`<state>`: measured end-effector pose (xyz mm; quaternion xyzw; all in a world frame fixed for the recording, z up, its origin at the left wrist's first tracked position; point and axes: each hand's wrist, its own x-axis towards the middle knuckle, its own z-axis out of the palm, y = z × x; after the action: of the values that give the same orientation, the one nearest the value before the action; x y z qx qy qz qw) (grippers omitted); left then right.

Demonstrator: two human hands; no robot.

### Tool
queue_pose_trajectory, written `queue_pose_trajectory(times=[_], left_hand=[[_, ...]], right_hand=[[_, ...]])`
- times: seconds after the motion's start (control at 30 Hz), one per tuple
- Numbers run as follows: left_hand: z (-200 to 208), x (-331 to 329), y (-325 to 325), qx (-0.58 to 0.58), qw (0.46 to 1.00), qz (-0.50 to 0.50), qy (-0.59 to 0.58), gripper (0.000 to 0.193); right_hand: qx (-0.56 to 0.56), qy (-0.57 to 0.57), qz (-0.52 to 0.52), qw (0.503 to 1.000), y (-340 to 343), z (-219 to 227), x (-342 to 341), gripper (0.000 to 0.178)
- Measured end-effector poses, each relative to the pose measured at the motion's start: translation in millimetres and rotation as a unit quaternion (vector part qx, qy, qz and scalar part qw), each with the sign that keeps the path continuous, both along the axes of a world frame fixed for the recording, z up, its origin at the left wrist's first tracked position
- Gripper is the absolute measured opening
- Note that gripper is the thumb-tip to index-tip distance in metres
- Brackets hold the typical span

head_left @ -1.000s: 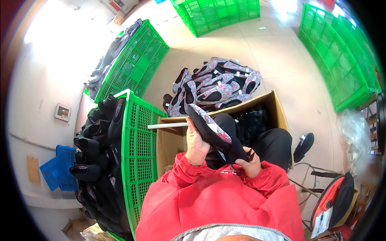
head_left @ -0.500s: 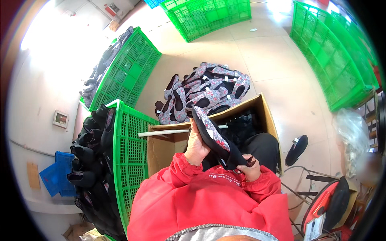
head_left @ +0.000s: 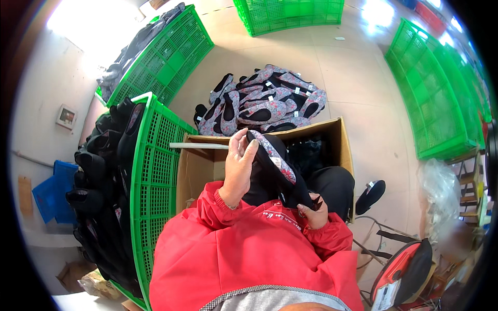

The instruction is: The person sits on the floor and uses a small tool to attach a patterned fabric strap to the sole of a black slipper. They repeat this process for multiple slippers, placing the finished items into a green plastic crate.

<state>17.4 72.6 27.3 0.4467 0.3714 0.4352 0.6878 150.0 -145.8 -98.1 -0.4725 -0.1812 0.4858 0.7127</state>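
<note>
A black cloth shoe [head_left: 271, 161] with a floral lining is held aslant in front of my red jacket. My left hand [head_left: 239, 168] is at its upper end, thumb and fingertips against the edge. At the lower end my right hand [head_left: 315, 212] is closed on the black fabric, with part of its grip hidden. Just beyond the shoe, a heap of floral insole-shaped pieces with black patches [head_left: 262, 103] lies on the floor. Below the shoe is an open cardboard box [head_left: 334, 140] with dark contents around my legs.
A green crate [head_left: 148, 207] full of black shoes [head_left: 98, 179] stands at my left. Other green crates [head_left: 168, 57] [head_left: 433, 98] are farther off. A white bar [head_left: 199, 146] crosses the box. One black shoe [head_left: 370, 197] lies on the floor at right, near a round-seated stool [head_left: 407, 272].
My left hand has shifted its hold, its fingers now looser around the shoe's upper end. The shoe has turned slightly. My right hand stays at the lower end. The whole view has shifted.
</note>
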Motion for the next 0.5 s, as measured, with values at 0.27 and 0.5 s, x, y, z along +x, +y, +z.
queue_pose_trajectory(times=[0.27,0.5], left_hand=[[-6,-29,0,0.042,0.998,0.006,-0.042,0.037],[-19,-44,-13,0.182,0.972,0.036,0.142,0.020]], right_hand=[[-0.019,-0.031,0.025,0.999,0,-2,-12,0.033],[0.020,-0.059,0.007,0.998,-2,-8,-24,0.036]])
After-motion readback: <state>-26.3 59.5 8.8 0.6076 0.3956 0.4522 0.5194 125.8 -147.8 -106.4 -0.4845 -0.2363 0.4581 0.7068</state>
